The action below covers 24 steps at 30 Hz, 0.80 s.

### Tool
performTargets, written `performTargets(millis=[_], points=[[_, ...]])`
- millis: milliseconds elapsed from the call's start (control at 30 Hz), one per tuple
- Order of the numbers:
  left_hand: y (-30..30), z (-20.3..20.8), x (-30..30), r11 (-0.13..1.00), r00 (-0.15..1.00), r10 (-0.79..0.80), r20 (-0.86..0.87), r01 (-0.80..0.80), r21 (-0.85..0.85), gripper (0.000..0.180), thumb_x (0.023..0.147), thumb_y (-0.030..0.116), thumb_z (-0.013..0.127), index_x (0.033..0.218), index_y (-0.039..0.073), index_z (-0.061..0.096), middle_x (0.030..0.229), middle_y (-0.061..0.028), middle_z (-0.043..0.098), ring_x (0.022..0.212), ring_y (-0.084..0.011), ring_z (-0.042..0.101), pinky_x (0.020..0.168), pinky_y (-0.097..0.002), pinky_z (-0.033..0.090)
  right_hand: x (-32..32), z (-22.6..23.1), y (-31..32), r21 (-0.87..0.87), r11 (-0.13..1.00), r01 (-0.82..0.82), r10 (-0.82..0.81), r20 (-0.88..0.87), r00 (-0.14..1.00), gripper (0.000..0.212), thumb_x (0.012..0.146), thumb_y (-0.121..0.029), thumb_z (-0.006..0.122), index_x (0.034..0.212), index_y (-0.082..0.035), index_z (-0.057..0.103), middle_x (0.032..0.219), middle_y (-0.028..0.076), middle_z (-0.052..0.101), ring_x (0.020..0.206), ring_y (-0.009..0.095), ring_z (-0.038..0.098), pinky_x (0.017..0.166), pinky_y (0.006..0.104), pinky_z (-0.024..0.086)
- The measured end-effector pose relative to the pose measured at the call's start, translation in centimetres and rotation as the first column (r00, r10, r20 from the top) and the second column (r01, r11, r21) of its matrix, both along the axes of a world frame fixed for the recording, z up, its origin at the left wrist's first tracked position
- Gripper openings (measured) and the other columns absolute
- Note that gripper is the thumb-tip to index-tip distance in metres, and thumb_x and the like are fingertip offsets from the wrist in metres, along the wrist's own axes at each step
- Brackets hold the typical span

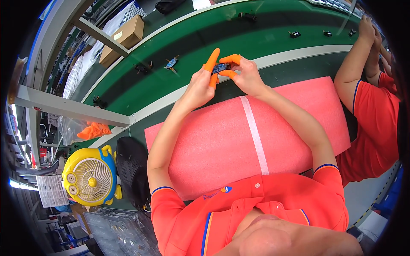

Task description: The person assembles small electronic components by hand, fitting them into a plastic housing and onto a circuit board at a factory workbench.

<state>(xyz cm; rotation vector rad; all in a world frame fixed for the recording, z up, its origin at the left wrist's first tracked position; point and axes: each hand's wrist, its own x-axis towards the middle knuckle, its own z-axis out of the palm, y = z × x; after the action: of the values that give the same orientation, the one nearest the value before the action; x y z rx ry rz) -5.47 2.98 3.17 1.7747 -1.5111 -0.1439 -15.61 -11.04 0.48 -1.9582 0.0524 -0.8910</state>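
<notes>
**In hand, not set down**

Clamping small oblong blue circuit module at twelve o'clock in orange-tipped left grip and right grip. Unable to tell any finished step. Leaving untouched, at eleven o'clock, blue board on green belt.

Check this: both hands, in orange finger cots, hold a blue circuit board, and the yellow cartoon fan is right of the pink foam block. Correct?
No: the head view shows the yellow cartoon fan left of the pink foam block. The left hand, right hand, finger cots and circuit board are as you said.
</notes>
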Motion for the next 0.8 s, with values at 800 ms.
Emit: performTargets(millis=[800], points=[[0.5,-6.5,15.0,0.762,0.749,0.624,0.223,-0.646,0.041,0.037,0.079,0.005,0.061,0.116,0.001,0.056,0.111,-0.0179,0.057,0.090,-0.0199,0.060,0.069,-0.0337,0.049,2.3,-3.0,-5.5,-0.207,0.912,0.354,-0.378,-0.086,0.922,0.033,0.073,-0.009,0.071,0.105,-0.007,0.063,0.101,0.010,0.064,0.100,0.021,0.058,0.086,0.0306,0.046]])
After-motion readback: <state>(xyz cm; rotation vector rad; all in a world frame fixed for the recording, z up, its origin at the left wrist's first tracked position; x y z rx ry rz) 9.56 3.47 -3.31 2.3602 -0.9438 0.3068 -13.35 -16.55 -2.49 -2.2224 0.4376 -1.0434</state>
